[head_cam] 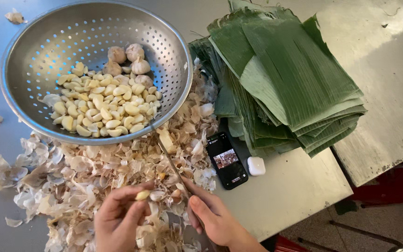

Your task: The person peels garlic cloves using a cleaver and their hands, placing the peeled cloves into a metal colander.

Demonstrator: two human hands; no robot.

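Your left hand (117,217) is at the 6 o'clock edge of the view, and its fingertips are closed on a small pale yellow garlic clove (142,195). Your right hand (213,214) is just beside it, toward 5 o'clock, with the fingers wrapped around the handle of a thin metal knife (171,161). The blade goes up from that hand toward 12 o'clock, and its tip lies near the rim of the round perforated steel colander (38,42). The clove is between the two hands, just left of the blade; I cannot tell if the blade touches it.

Under both hands there is a wide heap of dry, papery garlic skins (94,168), which spreads from 9 o'clock to the centre. The colander sits at 11 o'clock and holds many peeled cream-coloured garlic cloves (103,109), with a few whole unpeeled garlic bulbs (129,58) at the far side of them.

At 1 o'clock lies a thick stack of cut green banana leaves (285,74). Just below the stack, near the centre, a black smartphone (227,160) with a lit screen lies flat on the grey metal table (285,196), and a small white earbud case (256,166) is just beside it on the right.
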